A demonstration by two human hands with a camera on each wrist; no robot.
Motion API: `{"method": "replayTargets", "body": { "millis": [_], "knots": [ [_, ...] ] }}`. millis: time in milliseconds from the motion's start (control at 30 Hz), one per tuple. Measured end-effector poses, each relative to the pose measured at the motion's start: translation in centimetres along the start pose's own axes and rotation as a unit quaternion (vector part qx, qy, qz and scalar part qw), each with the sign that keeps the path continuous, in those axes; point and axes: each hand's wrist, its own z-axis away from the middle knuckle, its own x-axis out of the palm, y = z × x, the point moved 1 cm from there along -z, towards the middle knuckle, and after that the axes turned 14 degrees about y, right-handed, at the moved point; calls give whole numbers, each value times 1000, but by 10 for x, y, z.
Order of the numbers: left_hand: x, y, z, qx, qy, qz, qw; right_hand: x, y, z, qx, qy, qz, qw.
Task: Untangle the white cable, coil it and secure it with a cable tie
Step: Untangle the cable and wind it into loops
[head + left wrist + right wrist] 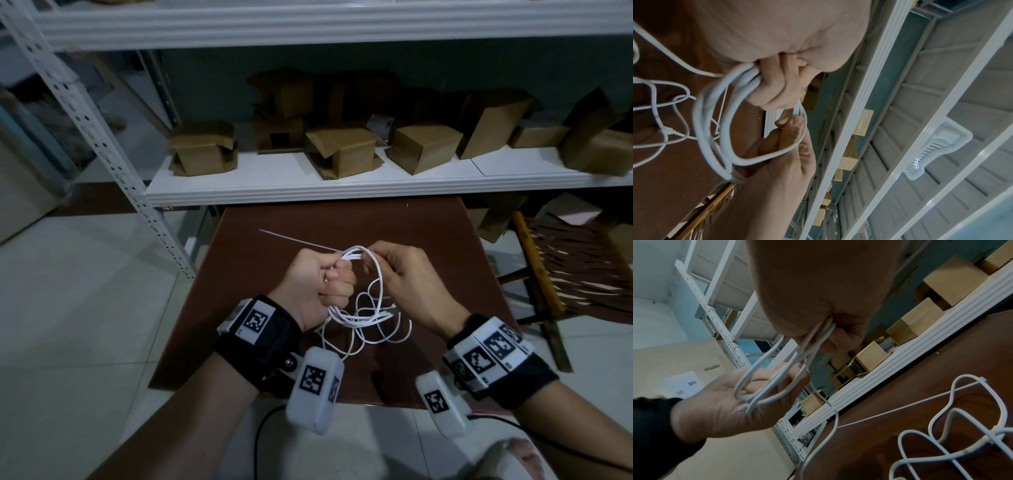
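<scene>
My left hand (334, 284) is a fist around several gathered loops of the white cable (371, 317), held just above the brown table (428, 233). My right hand (375, 262) pinches the top of the same loops beside it. The rest of the cable lies in loose tangled curves on the table under my wrists. In the left wrist view my fingers (774, 87) curl round the cable bundle (709, 113). In the right wrist view my fingertips (838, 337) pinch the strands (766, 386). A thin white cable tie (294, 239) lies flat on the table beyond my hands.
A white shelf (342, 186) with several cardboard boxes (342, 150) overhangs the table's far edge. A perforated shelf post (113, 147) slants at the left. A wooden chair with a woven seat (565, 267) stands at the right. Pale floor tiles surround the table.
</scene>
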Motion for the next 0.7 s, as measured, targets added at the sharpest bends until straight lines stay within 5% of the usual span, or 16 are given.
{"method": "replayTargets", "body": {
  "millis": [167,433,700],
  "knots": [
    [6,1,1,42,31,-80,995,3,0,2,19,-17,-37,999],
    [11,-3,-2,97,52,-114,987,-2,-10,1,155,-24,-173,972],
    [12,-5,-3,125,64,-107,984,1,-6,-1,113,-4,-113,987]
  ]
}}
